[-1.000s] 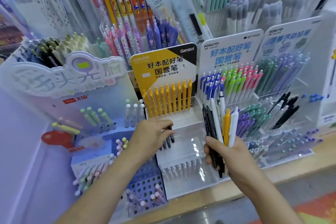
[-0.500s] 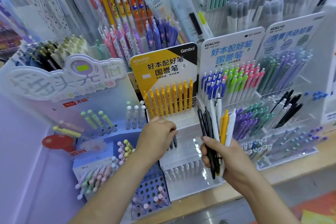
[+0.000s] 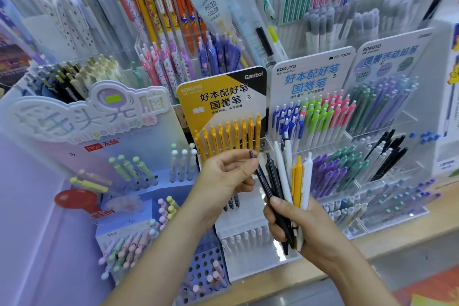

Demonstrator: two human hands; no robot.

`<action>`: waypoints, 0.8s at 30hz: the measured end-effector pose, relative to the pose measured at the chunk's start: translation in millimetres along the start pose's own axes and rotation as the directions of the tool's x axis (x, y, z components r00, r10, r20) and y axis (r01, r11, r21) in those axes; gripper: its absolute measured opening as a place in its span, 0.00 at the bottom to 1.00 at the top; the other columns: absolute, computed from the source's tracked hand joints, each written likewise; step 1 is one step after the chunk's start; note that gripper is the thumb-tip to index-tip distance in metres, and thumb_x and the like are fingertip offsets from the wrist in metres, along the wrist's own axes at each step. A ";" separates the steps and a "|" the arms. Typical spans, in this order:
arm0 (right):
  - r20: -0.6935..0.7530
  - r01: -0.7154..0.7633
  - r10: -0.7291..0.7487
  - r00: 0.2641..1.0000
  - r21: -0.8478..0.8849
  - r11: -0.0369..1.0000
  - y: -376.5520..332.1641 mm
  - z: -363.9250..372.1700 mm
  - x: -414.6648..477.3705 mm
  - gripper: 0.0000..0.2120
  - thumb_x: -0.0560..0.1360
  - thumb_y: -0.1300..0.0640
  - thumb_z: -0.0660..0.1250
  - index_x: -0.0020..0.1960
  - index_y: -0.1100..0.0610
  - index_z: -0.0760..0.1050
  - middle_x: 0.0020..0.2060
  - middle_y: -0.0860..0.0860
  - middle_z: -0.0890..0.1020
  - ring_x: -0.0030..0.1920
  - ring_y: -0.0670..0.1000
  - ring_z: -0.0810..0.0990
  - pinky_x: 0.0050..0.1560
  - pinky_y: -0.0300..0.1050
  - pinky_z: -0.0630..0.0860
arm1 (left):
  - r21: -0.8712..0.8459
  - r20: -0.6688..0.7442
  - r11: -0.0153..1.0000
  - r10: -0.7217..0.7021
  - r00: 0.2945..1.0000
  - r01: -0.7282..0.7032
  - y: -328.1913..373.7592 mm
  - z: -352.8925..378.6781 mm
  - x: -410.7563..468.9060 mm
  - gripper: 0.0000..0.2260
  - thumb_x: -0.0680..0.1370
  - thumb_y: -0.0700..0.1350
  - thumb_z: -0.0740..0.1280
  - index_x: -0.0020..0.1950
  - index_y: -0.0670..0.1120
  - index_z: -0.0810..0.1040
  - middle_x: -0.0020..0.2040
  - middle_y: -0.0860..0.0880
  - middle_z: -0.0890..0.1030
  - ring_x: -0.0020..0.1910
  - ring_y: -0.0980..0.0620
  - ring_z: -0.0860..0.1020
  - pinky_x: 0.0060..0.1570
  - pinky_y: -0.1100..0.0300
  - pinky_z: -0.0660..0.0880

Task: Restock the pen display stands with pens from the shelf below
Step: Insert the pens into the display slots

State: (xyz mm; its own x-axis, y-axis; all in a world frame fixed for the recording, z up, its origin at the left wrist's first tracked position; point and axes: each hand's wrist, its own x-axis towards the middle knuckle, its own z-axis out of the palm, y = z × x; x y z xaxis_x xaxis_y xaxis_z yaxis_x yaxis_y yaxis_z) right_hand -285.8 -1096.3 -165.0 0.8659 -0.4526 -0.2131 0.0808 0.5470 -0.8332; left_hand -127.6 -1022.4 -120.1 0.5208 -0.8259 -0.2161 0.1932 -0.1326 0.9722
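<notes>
My right hand [image 3: 295, 221] grips a fanned bunch of pens [image 3: 288, 181]: black, white and one yellow. My left hand [image 3: 228, 171] pinches the top of a black pen [image 3: 258, 174] at the left edge of that bunch. Both hands are in front of the clear tiered Gambol stand [image 3: 248, 238] with the yellow-and-black card. Its top row holds yellow pens [image 3: 228, 136]. Three black pens [image 3: 231, 202] stand in the middle tier, partly hidden by my left hand. White pens [image 3: 246, 236] fill the lowest tier.
A pastel lollipop-pen stand [image 3: 82, 131] is at the left, with a blue peg tray [image 3: 203, 268] below. Kokuyo stands with coloured pens [image 3: 313, 117] and purple, green and black pens [image 3: 367, 161] are at the right. Packaged pens hang behind. A wooden shelf edge [image 3: 397, 228] runs along the front.
My left hand left the black pens in the middle tier, rose to the right and now pinches a black pen in the bunch. My right hand stayed roughly in place with its bunch.
</notes>
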 end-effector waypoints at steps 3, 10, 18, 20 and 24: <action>-0.018 -0.013 0.013 1.000 -0.019 1.000 -1.2 -0.4 -1.3 0.14 0.71 0.56 0.73 0.48 0.63 0.72 0.33 0.60 0.74 0.26 0.52 0.70 0.26 0.42 0.68 | -0.031 -0.047 0.999 0.010 0.999 -0.012 5.6 -3.2 0.2 0.13 0.65 0.45 0.74 0.47 0.42 0.82 0.35 0.49 0.83 0.34 0.53 0.80 0.37 0.62 0.78; -0.513 0.066 -0.126 0.849 -0.134 0.989 -4.2 -24.3 -2.9 0.09 0.77 0.58 0.68 0.41 0.61 0.72 0.29 0.55 0.71 0.24 0.50 0.67 0.24 0.42 0.64 | 0.319 -0.194 0.909 0.341 0.920 -0.270 20.1 -31.1 6.5 0.07 0.70 0.37 0.75 0.43 0.47 0.83 0.36 0.51 0.84 0.36 0.54 0.82 0.40 0.63 0.79; -0.476 0.047 -0.112 0.873 -0.146 0.988 -0.8 -26.4 -8.3 0.09 0.77 0.60 0.67 0.41 0.62 0.72 0.29 0.55 0.71 0.25 0.51 0.67 0.25 0.43 0.64 | 0.680 -0.072 0.674 0.453 0.889 -0.288 -13.8 -22.8 13.7 0.10 0.72 0.44 0.75 0.48 0.58 0.81 0.38 0.60 0.81 0.40 0.65 0.79 0.45 0.72 0.76; -0.475 0.051 -0.096 0.875 -0.106 0.993 1.6 -26.3 -9.5 0.07 0.77 0.61 0.67 0.44 0.61 0.72 0.28 0.54 0.71 0.25 0.51 0.67 0.25 0.42 0.63 | 0.727 -0.037 0.618 0.471 0.881 -0.300 -20.2 -23.3 16.9 0.09 0.72 0.44 0.75 0.49 0.54 0.82 0.39 0.60 0.81 0.41 0.66 0.79 0.47 0.72 0.76; -0.479 0.057 -0.085 0.874 -0.073 0.996 4.8 -26.7 -11.4 0.06 0.77 0.61 0.67 0.46 0.61 0.70 0.28 0.54 0.71 0.25 0.51 0.66 0.25 0.41 0.64 | 0.786 0.009 0.539 0.481 0.877 -0.304 -32.1 -24.4 22.2 0.08 0.72 0.44 0.75 0.50 0.49 0.82 0.40 0.57 0.82 0.41 0.63 0.80 0.49 0.66 0.77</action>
State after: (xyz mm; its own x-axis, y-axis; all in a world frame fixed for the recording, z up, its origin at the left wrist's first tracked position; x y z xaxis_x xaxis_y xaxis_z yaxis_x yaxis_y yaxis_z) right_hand -308.4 -1107.4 -180.2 0.5130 -0.7795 -0.3595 0.0938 0.4672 -0.8791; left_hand -102.0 -1023.1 -158.4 0.5419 -0.7928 0.2788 -0.7076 -0.2514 0.6604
